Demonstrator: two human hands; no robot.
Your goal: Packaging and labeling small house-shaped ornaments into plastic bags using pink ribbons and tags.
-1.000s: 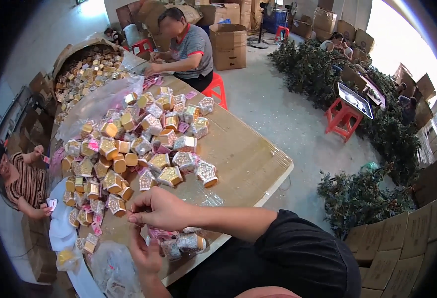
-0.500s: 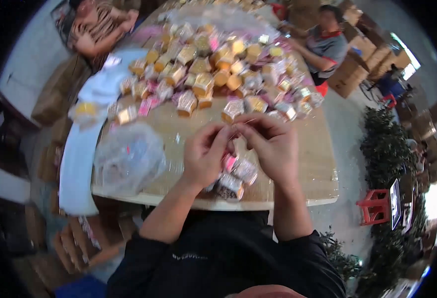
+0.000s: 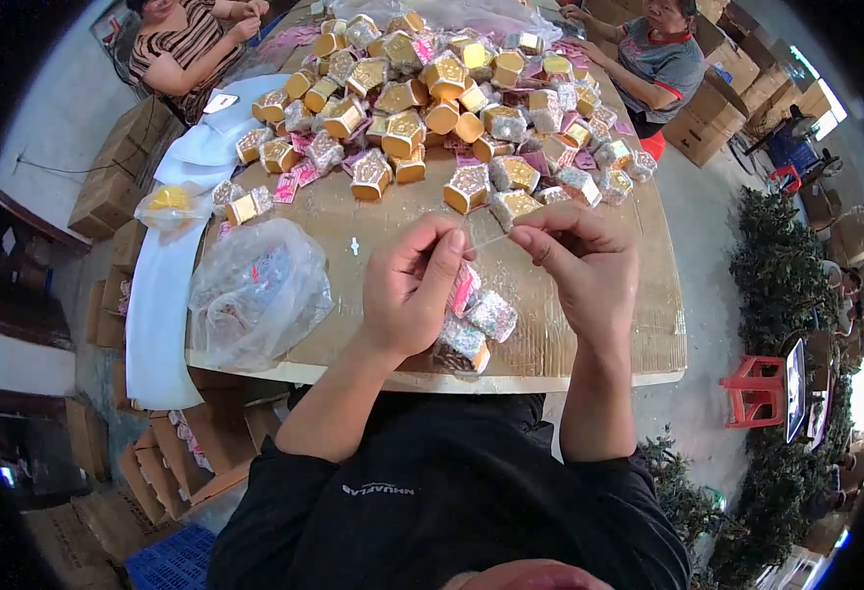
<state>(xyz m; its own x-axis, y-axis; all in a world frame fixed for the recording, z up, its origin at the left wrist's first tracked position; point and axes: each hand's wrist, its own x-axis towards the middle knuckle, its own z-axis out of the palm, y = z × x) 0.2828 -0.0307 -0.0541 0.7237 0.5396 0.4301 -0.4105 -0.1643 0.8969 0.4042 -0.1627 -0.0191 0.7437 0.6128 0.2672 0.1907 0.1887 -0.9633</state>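
Pinching thin thread between thumb and finger of left hand and right hand, stretched across the gap, with ornaments on near side of grip, larger heap on table beyond, bag leftward.

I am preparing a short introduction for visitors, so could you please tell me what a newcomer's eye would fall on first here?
Probably the large heap of glittery gold-and-white pieces, spread over the far part of the table. Next might come the left hand and right hand, holding a thin pale strand between them in front of that heap. A cloudy plastic bag sits on the table's near left.
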